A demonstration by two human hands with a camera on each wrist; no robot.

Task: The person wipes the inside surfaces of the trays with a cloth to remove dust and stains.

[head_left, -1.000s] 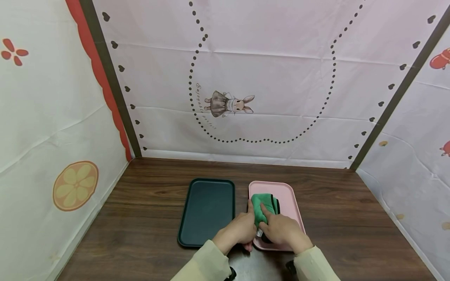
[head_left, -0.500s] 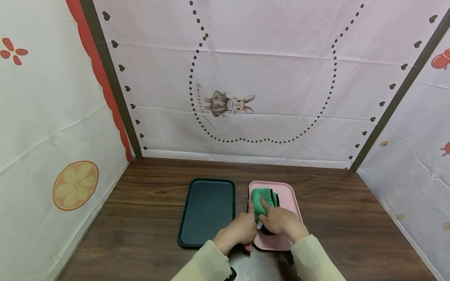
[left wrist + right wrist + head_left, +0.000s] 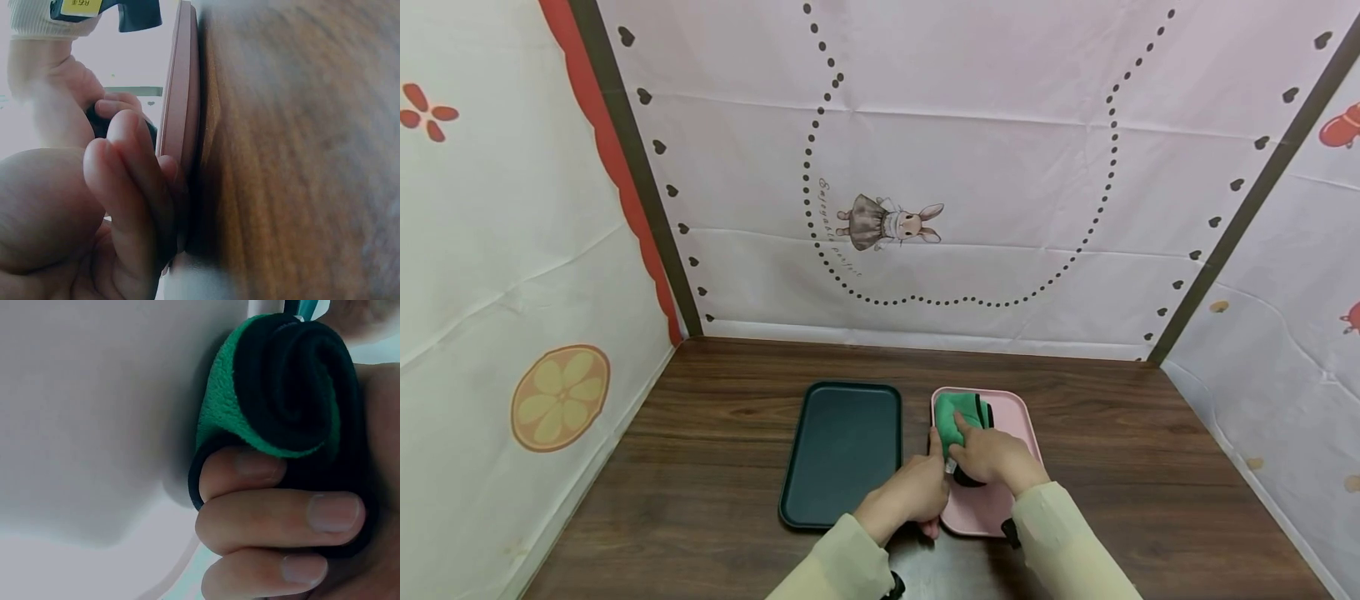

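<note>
A folded green towel (image 3: 955, 408) with black edging lies on the pink tray (image 3: 992, 508), near its left side. My right hand (image 3: 1000, 457) grips the towel from the right, with its index finger laid along the top. In the right wrist view, curled fingers (image 3: 275, 519) hold the rolled-looking end of the towel (image 3: 219, 403). My left hand (image 3: 913, 490) holds the tray's left edge, its index finger stretched forward along the rim. In the left wrist view, its other fingers (image 3: 134, 181) are curled beside the tray's wall (image 3: 178, 94); its thumb's contact is unclear.
A dark green tray (image 3: 841, 454) lies left of the pink one, with nothing on it. Both sit on a brown wooden table (image 3: 700, 492). Printed cloth walls (image 3: 1000, 192) enclose the back and sides.
My right hand and the green towel have slid forward across the pink tray, away from me, baring more of its near end. My left hand and both trays have stayed in place.
</note>
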